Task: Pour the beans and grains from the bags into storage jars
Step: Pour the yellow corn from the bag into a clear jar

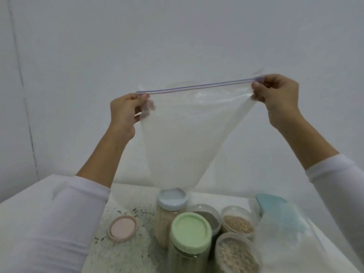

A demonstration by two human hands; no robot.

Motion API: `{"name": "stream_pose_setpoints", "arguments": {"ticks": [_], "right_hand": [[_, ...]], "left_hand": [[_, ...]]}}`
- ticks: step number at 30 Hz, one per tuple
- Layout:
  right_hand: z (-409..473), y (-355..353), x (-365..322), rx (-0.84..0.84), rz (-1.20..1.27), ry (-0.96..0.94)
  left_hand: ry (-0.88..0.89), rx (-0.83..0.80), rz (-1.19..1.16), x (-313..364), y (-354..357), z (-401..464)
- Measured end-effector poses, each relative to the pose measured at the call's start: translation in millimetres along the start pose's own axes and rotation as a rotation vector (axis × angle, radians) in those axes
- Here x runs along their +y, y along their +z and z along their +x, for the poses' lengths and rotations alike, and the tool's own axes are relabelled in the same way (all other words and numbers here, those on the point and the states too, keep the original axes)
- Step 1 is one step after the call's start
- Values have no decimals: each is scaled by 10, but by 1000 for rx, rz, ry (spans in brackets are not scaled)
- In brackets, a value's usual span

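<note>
One zip bag held up above the blue-lid jar, left hand and right hand each pinching a top corner. Near that jar on the bench: one green-lid jar, three open jars, one loose pink lid.

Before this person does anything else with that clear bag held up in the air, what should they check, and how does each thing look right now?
1. Both hands hold the zip bag: ok; left hand and right hand pinch its top corners.
2. Bag emptied: cannot tell; it looks slack and clear.
3. Zip strip sealed: cannot tell.
4. Blue-lidded jar capped below the bag: ok.
5. Green-lidded jar capped: ok.
6. Pink lid on a jar: not ok; it lies loose on the table.
</note>
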State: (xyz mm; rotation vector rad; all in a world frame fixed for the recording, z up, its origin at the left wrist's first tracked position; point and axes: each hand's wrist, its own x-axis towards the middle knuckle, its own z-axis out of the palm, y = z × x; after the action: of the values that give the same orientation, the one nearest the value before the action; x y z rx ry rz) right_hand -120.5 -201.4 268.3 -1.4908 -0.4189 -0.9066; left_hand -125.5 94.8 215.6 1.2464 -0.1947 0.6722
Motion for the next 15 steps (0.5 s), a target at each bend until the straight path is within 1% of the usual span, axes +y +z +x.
{"name": "stream_pose_setpoints", "arguments": {"ticks": [2, 4, 6, 9, 12, 15], "right_hand": [[3, -352, 17, 43, -117, -82], [-36, -587, 26, 70, -197, -139], [-44, -842, 43, 98, -289, -184], [-18, -1163, 103, 77, -542, -247], [-19, -1538, 220, 61, -763, -208], [-84, -1886, 394, 63, -847, -86]], "left_hand": [[-1, 23, -21, -53, 367, -196], [55, 48, 23, -115, 643, -334], [137, 78, 145, -189, 932, -456], [252, 161, 330, -306, 1230, -550], [334, 147, 525, -493, 1466, -661], [281, 69, 578, -715, 1693, -829]]}}
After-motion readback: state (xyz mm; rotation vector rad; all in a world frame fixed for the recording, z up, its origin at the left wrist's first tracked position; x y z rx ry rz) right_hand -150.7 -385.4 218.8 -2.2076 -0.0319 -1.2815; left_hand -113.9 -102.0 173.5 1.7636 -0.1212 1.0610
